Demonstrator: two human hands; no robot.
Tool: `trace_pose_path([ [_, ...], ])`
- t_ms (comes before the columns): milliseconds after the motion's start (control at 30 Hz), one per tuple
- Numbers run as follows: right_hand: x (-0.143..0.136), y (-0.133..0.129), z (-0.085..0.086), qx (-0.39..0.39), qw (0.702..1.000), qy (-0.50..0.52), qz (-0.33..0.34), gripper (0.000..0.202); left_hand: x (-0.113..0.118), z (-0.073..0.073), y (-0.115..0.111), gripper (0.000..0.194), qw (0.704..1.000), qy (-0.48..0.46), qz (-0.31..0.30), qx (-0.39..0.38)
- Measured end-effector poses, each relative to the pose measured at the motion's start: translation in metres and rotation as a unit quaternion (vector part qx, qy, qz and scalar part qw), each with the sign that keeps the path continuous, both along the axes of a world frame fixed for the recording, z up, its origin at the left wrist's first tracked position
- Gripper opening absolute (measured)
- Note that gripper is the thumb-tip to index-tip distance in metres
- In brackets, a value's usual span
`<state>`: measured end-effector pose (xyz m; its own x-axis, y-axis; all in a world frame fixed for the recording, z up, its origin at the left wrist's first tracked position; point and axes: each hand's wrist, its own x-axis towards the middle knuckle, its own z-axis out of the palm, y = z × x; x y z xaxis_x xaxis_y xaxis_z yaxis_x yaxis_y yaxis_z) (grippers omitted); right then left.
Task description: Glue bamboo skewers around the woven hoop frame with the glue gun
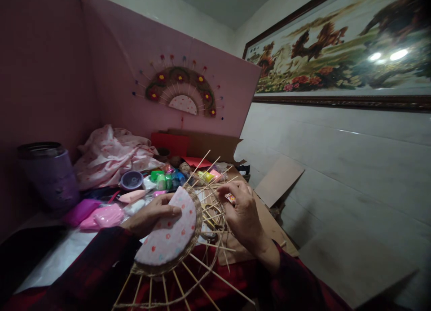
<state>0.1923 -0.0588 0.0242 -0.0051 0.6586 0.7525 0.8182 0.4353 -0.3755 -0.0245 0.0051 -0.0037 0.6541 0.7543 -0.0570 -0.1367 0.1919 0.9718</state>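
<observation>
A half-round piece covered in pale cloth with red dots (171,230) is tilted in front of me, its curved edge wrapped in brown twine (198,216). Thin wooden sticks (199,282) fan out from that edge, and a strand of twine (217,261) runs across them in an arc. My left hand (156,214) grips the cloth-covered piece, thumb on top. At the sticks on the right, my right hand (240,210) is closed, its thumb and forefinger pinched near the twine; what lies between the fingertips is too small to make out.
A finished-looking fan (180,79) with red flowers is on the pink board (232,88) behind. Purple tumbler (49,174) and crumpled cloth (112,153) stand left. Bagged coloured clay (107,215), a small purple bowl (131,180) and red paper (171,144) lie on the table.
</observation>
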Motion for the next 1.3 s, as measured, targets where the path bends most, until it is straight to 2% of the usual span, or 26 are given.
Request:
trace_pose_path([
  [233, 0.0, -0.001, 0.001, -0.012, 0.999, -0.027, -0.012, 0.027, 0.0, 0.0, 0.0, 0.024, 1.0, 0.007, 0.004, 0.007],
  [533, 0.002, 0.002, 0.005, -0.044, 0.997, -0.053, -0.022, 0.021, 0.0, 0.002, -0.001, 0.025, 1.0, 0.012, 0.013, 0.009],
  [633, 0.006, -0.004, 0.009, -0.011, 0.999, -0.034, -0.001, 0.015, -0.001, 0.003, 0.0, 0.025, 1.0, 0.003, 0.019, 0.011],
  [733, 0.012, -0.014, 0.01, 0.046, 0.999, -0.02, -0.015, 0.008, -0.001, 0.003, 0.001, 0.026, 1.0, -0.004, 0.025, 0.009],
  [800, 0.017, -0.02, 0.007, 0.046, 0.998, -0.03, -0.035, 0.005, -0.002, 0.003, 0.001, 0.026, 1.0, -0.004, 0.03, 0.008],
  [967, 0.02, -0.031, -0.008, -0.013, 0.994, -0.086, -0.064, 0.011, -0.003, 0.004, 0.001, 0.032, 0.999, 0.002, 0.038, -0.001],
  [1100, 0.012, -0.031, -0.017, -0.041, 0.994, -0.071, -0.065, 0.003, -0.003, 0.003, 0.001, 0.033, 0.999, 0.007, 0.035, -0.003],
  [1300, 0.007, -0.028, -0.021, -0.057, 0.995, -0.055, -0.06, 0.01, -0.003, 0.003, 0.002, 0.031, 1.0, 0.008, 0.029, 0.0],
])
